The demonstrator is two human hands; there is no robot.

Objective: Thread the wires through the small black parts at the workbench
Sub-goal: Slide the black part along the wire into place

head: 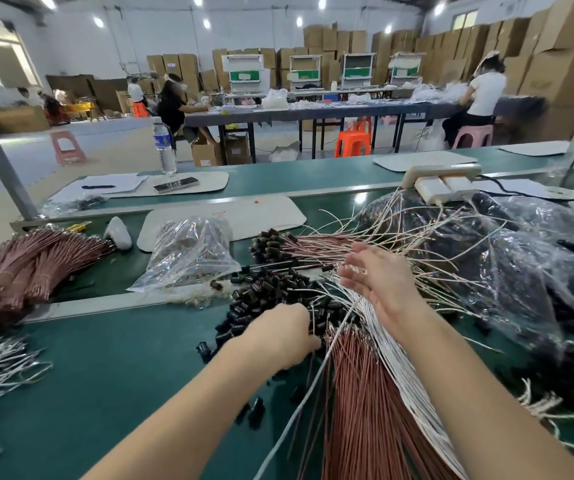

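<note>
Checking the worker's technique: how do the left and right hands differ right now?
The left hand is down in the pile of small black parts, fingers curled out of sight; the right hand is raised, fingers open. The left hand shows its back; the right hand is turned palm-left above the white wires. Both are bare.

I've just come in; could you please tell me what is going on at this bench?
A person works at the green workbench. Their left hand reaches into the pile of small black parts, its fingers hidden. Their right hand is open above the fanned brown wires and white wires. A bunch of wires already carrying black parts lies just beyond.
</note>
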